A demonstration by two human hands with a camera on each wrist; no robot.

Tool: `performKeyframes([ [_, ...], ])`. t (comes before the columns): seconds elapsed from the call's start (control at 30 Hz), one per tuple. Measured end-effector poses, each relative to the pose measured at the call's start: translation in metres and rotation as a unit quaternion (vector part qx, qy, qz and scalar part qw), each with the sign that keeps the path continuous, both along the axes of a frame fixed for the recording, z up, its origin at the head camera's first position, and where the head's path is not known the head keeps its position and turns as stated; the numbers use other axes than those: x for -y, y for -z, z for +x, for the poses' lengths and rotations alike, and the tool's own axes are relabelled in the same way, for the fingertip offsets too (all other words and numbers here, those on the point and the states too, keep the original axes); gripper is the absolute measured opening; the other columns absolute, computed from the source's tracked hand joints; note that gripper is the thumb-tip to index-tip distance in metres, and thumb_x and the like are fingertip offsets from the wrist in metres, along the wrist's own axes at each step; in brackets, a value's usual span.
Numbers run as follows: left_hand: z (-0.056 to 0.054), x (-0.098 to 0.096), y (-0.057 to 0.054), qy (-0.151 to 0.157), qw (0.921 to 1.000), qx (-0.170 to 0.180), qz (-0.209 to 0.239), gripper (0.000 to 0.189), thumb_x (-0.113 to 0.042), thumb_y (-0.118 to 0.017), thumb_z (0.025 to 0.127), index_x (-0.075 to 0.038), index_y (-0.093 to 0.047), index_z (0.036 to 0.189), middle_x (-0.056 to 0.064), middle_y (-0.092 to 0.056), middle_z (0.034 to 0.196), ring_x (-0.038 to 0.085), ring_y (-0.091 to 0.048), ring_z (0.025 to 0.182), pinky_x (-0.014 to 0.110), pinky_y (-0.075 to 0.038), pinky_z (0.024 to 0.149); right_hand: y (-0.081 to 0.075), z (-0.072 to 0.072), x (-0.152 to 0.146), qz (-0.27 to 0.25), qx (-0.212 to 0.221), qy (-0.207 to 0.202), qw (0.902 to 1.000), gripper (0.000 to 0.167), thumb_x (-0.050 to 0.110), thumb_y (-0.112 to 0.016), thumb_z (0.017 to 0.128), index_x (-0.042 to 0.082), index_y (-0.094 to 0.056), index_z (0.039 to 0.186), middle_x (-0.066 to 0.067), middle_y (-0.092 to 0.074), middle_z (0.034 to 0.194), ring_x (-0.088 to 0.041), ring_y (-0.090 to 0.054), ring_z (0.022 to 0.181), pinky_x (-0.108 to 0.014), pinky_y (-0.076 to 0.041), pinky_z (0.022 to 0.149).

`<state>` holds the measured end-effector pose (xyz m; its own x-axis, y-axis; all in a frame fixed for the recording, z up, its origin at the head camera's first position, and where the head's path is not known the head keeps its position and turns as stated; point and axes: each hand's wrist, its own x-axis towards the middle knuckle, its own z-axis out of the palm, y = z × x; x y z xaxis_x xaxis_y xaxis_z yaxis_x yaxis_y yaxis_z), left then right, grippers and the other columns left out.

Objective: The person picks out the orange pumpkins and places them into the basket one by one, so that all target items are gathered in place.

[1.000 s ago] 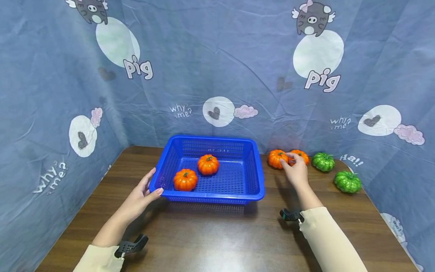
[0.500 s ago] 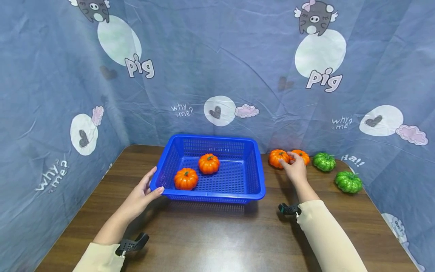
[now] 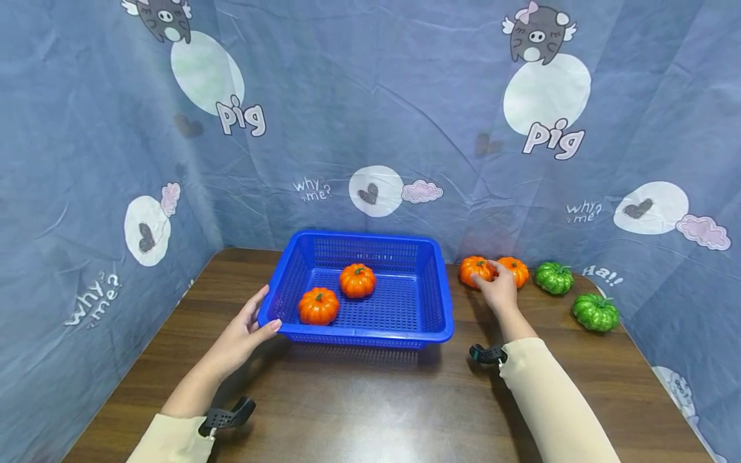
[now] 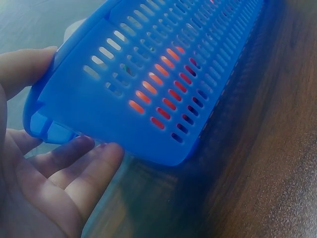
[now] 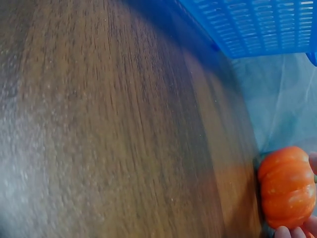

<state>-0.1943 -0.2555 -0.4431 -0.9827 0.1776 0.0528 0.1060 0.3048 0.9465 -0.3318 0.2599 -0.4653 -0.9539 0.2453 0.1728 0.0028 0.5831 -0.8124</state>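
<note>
My left hand (image 3: 242,335) grips the front left corner of a blue plastic basket (image 3: 370,333), thumb over the rim and fingers beneath it, as the left wrist view shows. Inside the basket are two orange toy pumpkins, one near the front left (image 3: 319,307) and one farther back (image 3: 357,281). Right of the basket, my right hand (image 3: 501,290) holds another orange pumpkin (image 3: 474,270) between thumb and fingers. The right wrist view has fingertips at two sides of this pumpkin (image 5: 285,188), by the table edge. A fourth orange pumpkin (image 3: 514,271) is partly hidden behind that hand.
Two green pumpkins stand at the right, one at the back (image 3: 554,278) and one nearer the right edge (image 3: 595,312). The brown wooden table (image 3: 359,399) ends at a blue patterned cloth (image 3: 324,128) along the back and sides.
My right hand has shifted slightly left, closer around the orange pumpkin beside the basket. The left hand and basket keep their place; the head view has moved a little.
</note>
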Motion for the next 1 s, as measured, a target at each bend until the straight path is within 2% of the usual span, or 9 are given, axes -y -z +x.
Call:
performKeyframes([
  [0.3,-0.0003,0.0006,0.0024,0.006,0.9999,-0.005,0.009,0.081,-0.016,-0.06,0.101,-0.009,-0.006,0.161,0.034,-0.029,0.154,0.049,-0.045,0.133,0.034,-0.048,0.1,0.0016,-0.0016,0.0009,-0.009,-0.005,0.004,0.9999,0.061,0.019,-0.075,0.089,-0.007,-0.051,0.138,-0.03,-0.052,0.136,-0.044,-0.052,0.12,-0.049,-0.044,0.103],
  [0.6,0.0,0.0001,0.0008,0.001,1.0,-0.005,0.002,0.081,-0.016,-0.06,0.101,-0.01,-0.007,0.161,0.033,-0.03,0.154,0.049,-0.046,0.132,0.04,-0.047,0.101,-0.0001,-0.0044,0.002,-0.015,0.025,0.002,0.9996,0.06,0.014,-0.072,0.092,-0.006,-0.047,0.143,-0.028,-0.049,0.143,-0.04,-0.047,0.131,-0.048,-0.036,0.112],
  [1.0,0.0005,-0.0002,0.0003,-0.001,1.0,-0.003,0.001,0.081,-0.017,-0.06,0.101,-0.01,-0.007,0.161,0.033,-0.029,0.154,0.049,-0.045,0.133,0.044,-0.044,0.102,0.0002,-0.0044,0.0012,-0.012,0.031,0.007,0.9994,0.057,0.014,-0.073,0.093,-0.004,-0.049,0.142,-0.027,-0.052,0.141,-0.043,-0.053,0.123,-0.049,-0.043,0.106],
])
